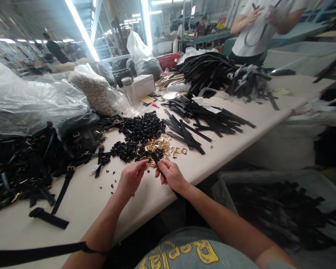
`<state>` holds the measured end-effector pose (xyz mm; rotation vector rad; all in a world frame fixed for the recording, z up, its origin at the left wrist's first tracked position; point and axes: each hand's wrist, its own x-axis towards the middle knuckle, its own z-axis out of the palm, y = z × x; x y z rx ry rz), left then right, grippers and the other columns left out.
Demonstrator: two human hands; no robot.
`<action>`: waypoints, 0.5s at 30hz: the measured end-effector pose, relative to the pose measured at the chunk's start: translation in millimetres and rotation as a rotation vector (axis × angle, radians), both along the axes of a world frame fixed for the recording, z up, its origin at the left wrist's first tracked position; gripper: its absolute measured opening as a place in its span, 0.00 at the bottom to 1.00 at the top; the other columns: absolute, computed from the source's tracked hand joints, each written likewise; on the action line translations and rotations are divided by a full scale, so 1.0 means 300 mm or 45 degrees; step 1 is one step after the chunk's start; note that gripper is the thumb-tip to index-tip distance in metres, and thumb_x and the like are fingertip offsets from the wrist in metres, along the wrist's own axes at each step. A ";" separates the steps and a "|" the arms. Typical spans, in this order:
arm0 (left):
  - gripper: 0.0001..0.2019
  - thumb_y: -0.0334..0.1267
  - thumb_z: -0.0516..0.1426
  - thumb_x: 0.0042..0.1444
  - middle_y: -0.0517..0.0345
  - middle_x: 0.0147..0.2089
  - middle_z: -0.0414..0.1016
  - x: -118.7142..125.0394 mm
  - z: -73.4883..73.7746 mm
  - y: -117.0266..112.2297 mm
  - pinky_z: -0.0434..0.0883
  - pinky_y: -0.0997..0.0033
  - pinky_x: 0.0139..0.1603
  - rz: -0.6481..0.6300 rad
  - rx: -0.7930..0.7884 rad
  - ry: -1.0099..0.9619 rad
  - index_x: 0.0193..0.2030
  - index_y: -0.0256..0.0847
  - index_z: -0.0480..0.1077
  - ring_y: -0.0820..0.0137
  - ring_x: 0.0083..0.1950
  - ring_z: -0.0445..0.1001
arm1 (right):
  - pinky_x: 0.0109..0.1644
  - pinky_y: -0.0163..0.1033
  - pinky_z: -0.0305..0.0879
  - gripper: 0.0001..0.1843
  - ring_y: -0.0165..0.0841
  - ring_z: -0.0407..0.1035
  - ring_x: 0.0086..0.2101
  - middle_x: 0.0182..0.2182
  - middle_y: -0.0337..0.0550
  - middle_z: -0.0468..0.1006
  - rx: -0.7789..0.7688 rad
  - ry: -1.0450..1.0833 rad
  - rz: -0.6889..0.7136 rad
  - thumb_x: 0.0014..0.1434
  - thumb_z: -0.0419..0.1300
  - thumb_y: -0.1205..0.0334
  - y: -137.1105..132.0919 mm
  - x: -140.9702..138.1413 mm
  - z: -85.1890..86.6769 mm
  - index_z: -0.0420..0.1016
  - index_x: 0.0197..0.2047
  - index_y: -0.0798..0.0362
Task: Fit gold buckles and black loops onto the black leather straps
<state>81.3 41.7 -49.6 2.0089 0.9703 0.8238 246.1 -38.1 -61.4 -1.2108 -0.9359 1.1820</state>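
Observation:
My right hand (170, 173) grips a black strap (156, 158) near its end, thumb on top, with the strap's end pointing away from me. Just beside it, my left hand (132, 177) is closed in a pinch; whatever lies between the fingertips is too small to make out. Beyond both hands is a heap of gold buckles (156, 145), several of them spread out to the right. A large pile of small black loops (142, 127) lies behind and to the left of the buckles.
Loose black straps (184, 134) lie to the right on the table (145, 203), with a bigger strap bundle (207, 67) behind. Buckled straps (36, 164) are heaped left beside plastic bags (30, 97). A glass jar (129, 91) stands behind. Another person (252, 33) stands across; a bin (226, 186) sits right.

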 end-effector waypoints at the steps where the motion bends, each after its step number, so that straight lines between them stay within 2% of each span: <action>1: 0.11 0.38 0.61 0.54 0.53 0.41 0.81 -0.002 0.004 0.003 0.71 0.65 0.48 0.018 0.042 0.030 0.45 0.47 0.78 0.63 0.40 0.78 | 0.15 0.26 0.52 0.20 0.20 0.58 0.13 0.23 0.35 0.73 -0.019 0.028 -0.007 0.62 0.53 0.45 -0.004 0.003 -0.005 0.70 0.37 0.55; 4: 0.11 0.38 0.60 0.55 0.53 0.41 0.81 -0.006 0.009 0.011 0.70 0.65 0.49 0.029 0.136 0.103 0.45 0.47 0.77 0.62 0.41 0.78 | 0.15 0.26 0.53 0.18 0.20 0.59 0.13 0.23 0.34 0.73 -0.036 0.041 -0.027 0.60 0.56 0.46 -0.016 0.011 -0.018 0.70 0.39 0.55; 9: 0.04 0.38 0.59 0.56 0.52 0.38 0.79 -0.001 0.011 0.009 0.70 0.66 0.46 0.000 0.272 0.179 0.35 0.46 0.77 0.63 0.39 0.76 | 0.15 0.26 0.54 0.17 0.20 0.59 0.13 0.23 0.34 0.73 -0.043 0.017 0.004 0.60 0.56 0.47 -0.015 0.006 -0.027 0.70 0.39 0.55; 12: 0.03 0.37 0.60 0.55 0.53 0.37 0.76 0.010 0.012 -0.001 0.70 0.70 0.40 -0.059 0.213 0.096 0.33 0.44 0.76 0.67 0.36 0.74 | 0.15 0.26 0.55 0.16 0.20 0.60 0.14 0.24 0.33 0.73 -0.031 0.017 -0.002 0.57 0.60 0.50 0.006 -0.004 -0.031 0.69 0.41 0.54; 15: 0.04 0.38 0.61 0.54 0.56 0.33 0.73 0.016 0.007 -0.005 0.69 0.73 0.33 -0.143 0.087 0.037 0.31 0.41 0.75 0.71 0.31 0.71 | 0.15 0.26 0.55 0.13 0.20 0.61 0.14 0.24 0.33 0.73 -0.017 -0.015 -0.001 0.56 0.61 0.53 0.031 -0.011 -0.029 0.70 0.37 0.54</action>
